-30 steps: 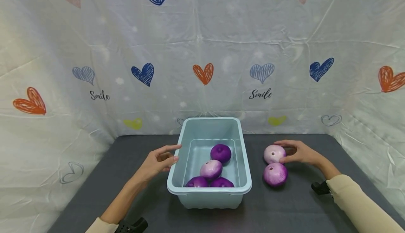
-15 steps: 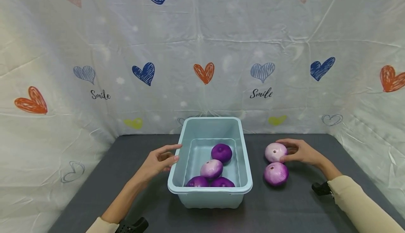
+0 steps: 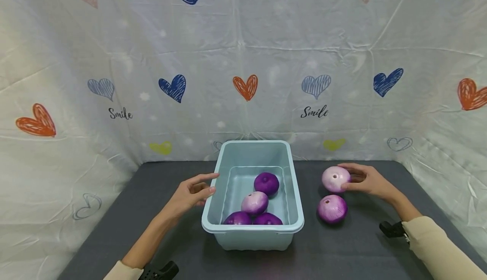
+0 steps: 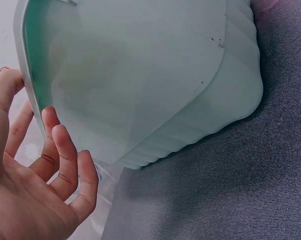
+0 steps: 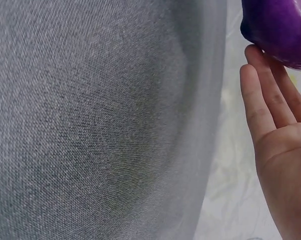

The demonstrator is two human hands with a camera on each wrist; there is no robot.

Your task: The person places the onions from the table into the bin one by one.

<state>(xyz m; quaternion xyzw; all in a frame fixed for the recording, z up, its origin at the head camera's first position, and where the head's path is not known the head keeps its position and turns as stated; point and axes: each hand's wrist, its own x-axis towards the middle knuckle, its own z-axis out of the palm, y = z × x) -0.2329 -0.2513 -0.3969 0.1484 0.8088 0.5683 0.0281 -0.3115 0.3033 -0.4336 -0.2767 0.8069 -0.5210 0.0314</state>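
Note:
My right hand (image 3: pixel 367 181) holds a pale red onion (image 3: pixel 335 179) between thumb and fingers, just behind a second red onion (image 3: pixel 332 209) on the table. In the right wrist view, the purple underside of the held onion (image 5: pixel 278 30) rests against the fingertips, clear of the cloth. My left hand (image 3: pixel 192 192) is at the left rim of a light blue plastic tub (image 3: pixel 251 240). Its index finger and thumb touch the rim, and in the left wrist view the other fingers (image 4: pixel 65 155) curl loosely outside the wall. Several red onions (image 3: pixel 254 204) lie in the tub.
Dark grey cloth covers the table (image 3: pixel 335 254). Behind it and at both sides hangs a pale curtain (image 3: pixel 209 119) printed with hearts, close to the tub's far end. The tub's right wall (image 3: pixel 297 195) stands between its onions and the two at the right.
My right hand has raised the pale onion slightly and drawn it right, opening a gap from the onion in front. The left hand and the tub have stayed put.

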